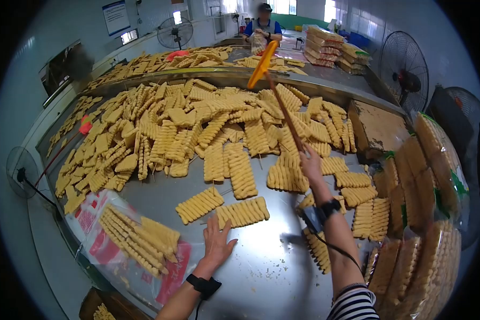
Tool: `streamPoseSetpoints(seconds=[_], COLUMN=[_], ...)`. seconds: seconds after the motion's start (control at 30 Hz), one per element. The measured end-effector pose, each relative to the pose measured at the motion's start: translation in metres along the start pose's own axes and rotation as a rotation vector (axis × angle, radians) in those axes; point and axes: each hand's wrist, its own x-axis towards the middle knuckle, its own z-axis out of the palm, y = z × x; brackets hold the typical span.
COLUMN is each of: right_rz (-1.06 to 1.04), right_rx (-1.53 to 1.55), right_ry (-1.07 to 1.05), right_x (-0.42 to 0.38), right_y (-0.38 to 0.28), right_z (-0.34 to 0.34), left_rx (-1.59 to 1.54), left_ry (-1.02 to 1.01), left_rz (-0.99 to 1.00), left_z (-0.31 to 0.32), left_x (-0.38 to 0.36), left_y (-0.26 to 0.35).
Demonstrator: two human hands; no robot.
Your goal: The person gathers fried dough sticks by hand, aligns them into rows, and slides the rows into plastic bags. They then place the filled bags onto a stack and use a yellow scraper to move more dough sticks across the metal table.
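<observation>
My right hand [310, 162] is closed round a long brown stick with a flat orange head [263, 64], raised over a heap of wavy yellow food slabs on thin sticks [197, 122]. My left hand [217, 246] lies on the metal table with its fingers spread. Its fingertips are right at two loose slabs, one on the left [199, 205] and one on the right [243, 212]. Beyond these, more slabs [241, 173] lie at the heap's near edge. Under my right forearm, further slabs are partly hidden.
A clear bag [173, 269] of stacked slabs lies at the left. Filled packs [432, 266] stand along the right edge, near a cardboard box [377, 127]. Across a raised metal edge, a person [263, 29] handles a bag. Fans [404, 72] stand around the table.
</observation>
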Motion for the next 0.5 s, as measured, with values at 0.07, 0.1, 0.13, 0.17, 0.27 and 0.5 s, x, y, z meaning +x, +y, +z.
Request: streamPoseSetpoints(seconds=[0.07, 0.1, 0.13, 0.17, 0.27, 0.5], right_rz=[-0.136, -0.097, -0.108, -0.110, -0.088, 0.083], right_rx=[-0.258, -0.345, -0.404, -0.410, -0.168, -0.212], right_ry=[-0.020, -0.104, -0.113, -0.124, -0.191, -0.233], right_x=[0.014, 0.005, 0.005, -0.003, -0.046, -0.251], right_y=[-0.012, -0.041, -0.039, -0.040, -0.028, -0.056], right_z=[0.040, 0.044, 0.052, 0.053, 0.027, -0.071], left_rx=[0.025, 0.022, 0.023, 0.022, -0.074, -0.164], left_ry=[0.025, 0.030, 0.025, 0.015, 0.053, 0.059], left_rz=[-0.002, -0.008, -0.031, -0.057, -0.059, -0.158], left_z=[0.007, 0.009, 0.010, 0.011, 0.012, 0.010], left_x=[0.002, 0.004, 0.004, 0.001, -0.007, -0.031], left_y=[-0.006, -0.007, -0.008, -0.010, -0.010, 0.004])
